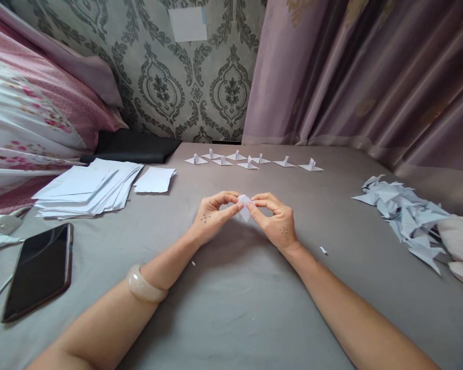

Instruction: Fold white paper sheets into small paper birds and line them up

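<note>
Between my two hands is a small folded white paper [246,209], diamond-shaped, held just above the grey cloth. My left hand [215,215] pinches its left edge between thumb and fingers. On the opposite edge, the thumb and fingertips of my right hand [275,218] close in the same way. The fingertips cover parts of the paper's upper sides. Beyond the hands, several folded paper figures [248,163] with wide flat wings stand in loose rows.
At left lie a stack of white paper sheets [85,187], a smaller paper pile [155,180] and a phone [40,272] beside cables. A heap of folded paper pieces [405,210] lies at right. Small paper scraps [323,250] dot the cloth. A black folded item [135,146] sits behind.
</note>
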Demonstrator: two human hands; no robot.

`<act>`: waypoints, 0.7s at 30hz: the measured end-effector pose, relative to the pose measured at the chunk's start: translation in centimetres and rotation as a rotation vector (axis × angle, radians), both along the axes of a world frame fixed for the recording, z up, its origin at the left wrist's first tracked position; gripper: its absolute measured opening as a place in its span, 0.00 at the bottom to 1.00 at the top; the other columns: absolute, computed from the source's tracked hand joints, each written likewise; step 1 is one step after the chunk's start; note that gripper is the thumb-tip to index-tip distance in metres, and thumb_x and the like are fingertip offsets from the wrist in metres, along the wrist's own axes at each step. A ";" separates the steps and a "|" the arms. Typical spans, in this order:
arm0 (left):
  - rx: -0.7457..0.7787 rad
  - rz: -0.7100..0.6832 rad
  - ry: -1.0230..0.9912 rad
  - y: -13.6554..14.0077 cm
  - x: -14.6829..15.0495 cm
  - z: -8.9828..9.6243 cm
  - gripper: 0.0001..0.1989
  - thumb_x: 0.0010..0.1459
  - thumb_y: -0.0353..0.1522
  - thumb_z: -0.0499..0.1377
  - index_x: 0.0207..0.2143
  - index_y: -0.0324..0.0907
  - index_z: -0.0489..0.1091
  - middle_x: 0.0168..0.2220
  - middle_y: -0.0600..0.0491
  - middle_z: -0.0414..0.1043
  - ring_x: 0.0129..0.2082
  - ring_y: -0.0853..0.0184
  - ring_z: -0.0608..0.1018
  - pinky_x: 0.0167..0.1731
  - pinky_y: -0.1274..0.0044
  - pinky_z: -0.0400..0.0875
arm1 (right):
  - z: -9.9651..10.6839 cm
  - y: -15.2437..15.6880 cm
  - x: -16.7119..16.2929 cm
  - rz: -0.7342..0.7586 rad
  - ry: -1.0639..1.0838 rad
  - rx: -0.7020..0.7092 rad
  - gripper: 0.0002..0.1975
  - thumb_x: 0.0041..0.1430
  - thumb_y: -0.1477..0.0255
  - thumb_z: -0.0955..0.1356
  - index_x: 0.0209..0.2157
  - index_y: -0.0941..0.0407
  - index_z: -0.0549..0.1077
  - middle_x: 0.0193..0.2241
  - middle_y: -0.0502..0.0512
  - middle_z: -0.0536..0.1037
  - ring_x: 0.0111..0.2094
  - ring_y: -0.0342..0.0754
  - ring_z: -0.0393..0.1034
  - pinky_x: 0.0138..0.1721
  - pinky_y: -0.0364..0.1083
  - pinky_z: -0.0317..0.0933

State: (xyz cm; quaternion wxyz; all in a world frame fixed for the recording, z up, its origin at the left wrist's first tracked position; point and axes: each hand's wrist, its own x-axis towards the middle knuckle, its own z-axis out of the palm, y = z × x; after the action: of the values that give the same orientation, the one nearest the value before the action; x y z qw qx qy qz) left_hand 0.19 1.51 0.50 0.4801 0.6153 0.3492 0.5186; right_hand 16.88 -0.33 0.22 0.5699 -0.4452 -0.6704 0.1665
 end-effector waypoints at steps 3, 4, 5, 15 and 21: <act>-0.049 0.011 -0.053 0.0 0.2 0.0 0.08 0.49 0.36 0.66 0.28 0.40 0.74 0.37 0.51 0.74 0.40 0.67 0.74 0.46 0.72 0.68 | 0.1 -0.1 -0.2 -0.014 0.002 0.005 0.04 0.54 0.71 0.69 0.26 0.53 0.74 0.31 0.52 0.76 0.33 0.45 0.72 0.40 0.47 0.66; -0.062 0.010 -0.066 0.0 0.2 -0.1 0.08 0.48 0.36 0.67 0.27 0.40 0.74 0.36 0.51 0.74 0.39 0.67 0.74 0.45 0.72 0.68 | 0.1 -0.1 -0.3 -0.012 0.006 0.006 0.04 0.54 0.71 0.69 0.26 0.53 0.73 0.31 0.52 0.76 0.33 0.45 0.72 0.40 0.47 0.66; -0.078 0.005 -0.079 -0.1 0.2 -0.1 0.08 0.48 0.35 0.67 0.27 0.40 0.74 0.35 0.52 0.74 0.38 0.68 0.74 0.44 0.73 0.68 | 0.2 -0.2 -0.3 -0.009 0.012 0.004 0.04 0.54 0.72 0.69 0.26 0.53 0.73 0.30 0.52 0.76 0.33 0.45 0.72 0.40 0.47 0.66; -0.244 -0.082 -0.218 0.0 0.3 -0.1 0.10 0.46 0.34 0.68 0.27 0.39 0.72 0.35 0.51 0.75 0.36 0.68 0.75 0.42 0.72 0.69 | 0.2 -0.2 -0.5 0.027 0.250 -0.216 0.14 0.49 0.67 0.73 0.34 0.53 0.65 0.29 0.50 0.77 0.34 0.47 0.73 0.42 0.49 0.66; -0.069 -0.046 -0.022 0.0 0.1 -0.2 0.18 0.50 0.34 0.66 0.44 0.45 0.68 0.34 0.54 0.75 0.35 0.68 0.75 0.41 0.74 0.67 | 0.8 0.1 0.4 0.025 -0.032 -0.182 0.16 0.53 0.70 0.71 0.42 0.51 0.64 0.30 0.49 0.77 0.36 0.48 0.73 0.45 0.51 0.63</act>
State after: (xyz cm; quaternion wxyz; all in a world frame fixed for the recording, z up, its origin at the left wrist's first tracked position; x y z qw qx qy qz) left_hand 0.27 1.52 0.26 0.5167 0.6006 0.3471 0.5018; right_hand 17.32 -0.27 1.01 0.5141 -0.4895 -0.6670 0.2264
